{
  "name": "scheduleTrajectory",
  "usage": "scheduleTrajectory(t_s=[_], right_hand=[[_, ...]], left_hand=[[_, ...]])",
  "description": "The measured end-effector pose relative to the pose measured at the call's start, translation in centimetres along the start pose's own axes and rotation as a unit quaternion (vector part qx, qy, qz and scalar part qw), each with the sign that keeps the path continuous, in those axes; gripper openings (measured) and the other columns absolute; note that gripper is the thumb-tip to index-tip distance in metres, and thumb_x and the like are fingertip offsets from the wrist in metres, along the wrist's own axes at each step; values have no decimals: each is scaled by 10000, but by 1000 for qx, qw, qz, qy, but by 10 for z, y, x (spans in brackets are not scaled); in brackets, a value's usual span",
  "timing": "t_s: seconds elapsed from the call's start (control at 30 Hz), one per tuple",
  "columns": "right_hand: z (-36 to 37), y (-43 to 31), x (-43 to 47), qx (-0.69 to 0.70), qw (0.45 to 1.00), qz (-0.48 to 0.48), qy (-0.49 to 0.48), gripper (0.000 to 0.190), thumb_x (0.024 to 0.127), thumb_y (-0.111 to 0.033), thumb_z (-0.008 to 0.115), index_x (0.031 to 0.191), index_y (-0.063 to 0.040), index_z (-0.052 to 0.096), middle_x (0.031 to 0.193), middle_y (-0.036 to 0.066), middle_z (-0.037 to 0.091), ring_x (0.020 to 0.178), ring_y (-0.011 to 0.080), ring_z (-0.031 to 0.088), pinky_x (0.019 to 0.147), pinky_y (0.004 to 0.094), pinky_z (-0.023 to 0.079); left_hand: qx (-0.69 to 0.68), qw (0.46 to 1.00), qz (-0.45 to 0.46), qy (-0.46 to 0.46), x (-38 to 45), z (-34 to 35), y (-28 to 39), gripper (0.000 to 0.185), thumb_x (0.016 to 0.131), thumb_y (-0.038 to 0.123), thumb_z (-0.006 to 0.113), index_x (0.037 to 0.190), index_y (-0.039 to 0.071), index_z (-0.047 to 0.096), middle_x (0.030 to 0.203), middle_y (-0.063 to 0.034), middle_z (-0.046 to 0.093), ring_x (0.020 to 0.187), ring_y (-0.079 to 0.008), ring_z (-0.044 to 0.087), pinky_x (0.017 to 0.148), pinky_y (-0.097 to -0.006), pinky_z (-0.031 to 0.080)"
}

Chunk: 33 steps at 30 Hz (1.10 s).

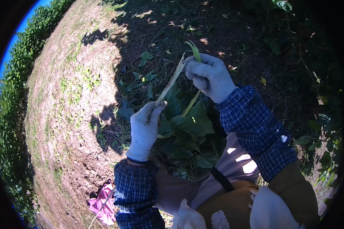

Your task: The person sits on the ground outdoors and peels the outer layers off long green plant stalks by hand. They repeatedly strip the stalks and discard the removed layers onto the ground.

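Observation:
My left hand [145, 130], in a white knit glove, pinches the lower end of a pale, fibrous plant strip [173, 80]. The strip slants up towards my right hand [210, 75], gloved the same way. Between my right thumb and fingers is a narrow green strip [195, 51], likely leaf or stalk peel; one end sticks up above the fist. A yellow-green length [191, 104] hangs below that hand; whether it is the same piece is hidden by the glove. The pale strip's upper part lies against or very near my right fingertips. Large broad green leaves [186, 126] are heaped beneath both hands.
Dry grass and soil [66, 114] lie sunlit on the left, beside a leafy green hedge [11, 114]. A pink cloth [103, 204] with a thin pale stem or cord [101, 208] across it is at lower left. Shaded stems and foliage [304, 63] stand on the right.

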State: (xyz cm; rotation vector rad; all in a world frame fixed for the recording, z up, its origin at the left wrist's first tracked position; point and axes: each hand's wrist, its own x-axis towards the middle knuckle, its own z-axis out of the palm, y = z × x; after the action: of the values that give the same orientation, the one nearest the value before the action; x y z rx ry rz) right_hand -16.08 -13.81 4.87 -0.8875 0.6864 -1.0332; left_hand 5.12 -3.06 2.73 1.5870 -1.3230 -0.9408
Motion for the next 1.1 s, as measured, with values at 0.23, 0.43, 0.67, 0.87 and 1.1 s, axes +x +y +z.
scheduleTrajectory(t_s=[0.23, 0.43, 0.67, 0.87, 1.1], right_hand=[[-1, -1, 0, -64, 998, 8, 7, 160, 944, -95, 657, 1066, 8, 642, 799, 42, 625, 499, 30, 470, 456, 170, 397], [1, 0, -1, -59, 998, -1, -4, 140, 930, -73, 642, 1046, 5, 635, 776, 25, 598, 508, 29, 458, 451, 168, 389], [-1, 5, 1, 10, 1000, 11, 15, 115, 894, -35, 630, 1002, 4, 639, 759, 48, 605, 471, 39, 436, 413, 195, 362], [-1, 6, 2, 36, 999, 33, 12, 119, 886, -28, 620, 1001, 6, 619, 761, 35, 569, 461, 42, 373, 409, 202, 324], [1, 9, -2, 25, 997, 72, 1, 126, 907, -93, 615, 989, 1, 602, 717, -22, 486, 470, 35, 350, 417, 185, 293]], left_hand=[[52, 998, 41, -11, 2, 0, -11, 217, 1011, 143, 623, 1148, 21, 739, 678, 14, 611, 568, -36, 552, 532, -214, 437], [68, 996, 61, -2, 0, -2, -11, 188, 993, 119, 651, 1123, 13, 735, 687, -12, 617, 576, -49, 541, 538, -232, 436], [46, 998, 50, -3, 0, 0, -8, 155, 972, 99, 676, 1080, 4, 734, 687, -38, 616, 581, -60, 517, 536, -254, 421], [35, 999, 34, -5, 0, 1, -8, 150, 973, 92, 669, 1074, 9, 743, 686, -15, 612, 566, -51, 506, 528, -242, 415], [4, 1000, 27, -4, 2, -3, -5, 163, 980, 89, 653, 1086, 11, 748, 717, -3, 637, 566, -42, 518, 530, -228, 420]])
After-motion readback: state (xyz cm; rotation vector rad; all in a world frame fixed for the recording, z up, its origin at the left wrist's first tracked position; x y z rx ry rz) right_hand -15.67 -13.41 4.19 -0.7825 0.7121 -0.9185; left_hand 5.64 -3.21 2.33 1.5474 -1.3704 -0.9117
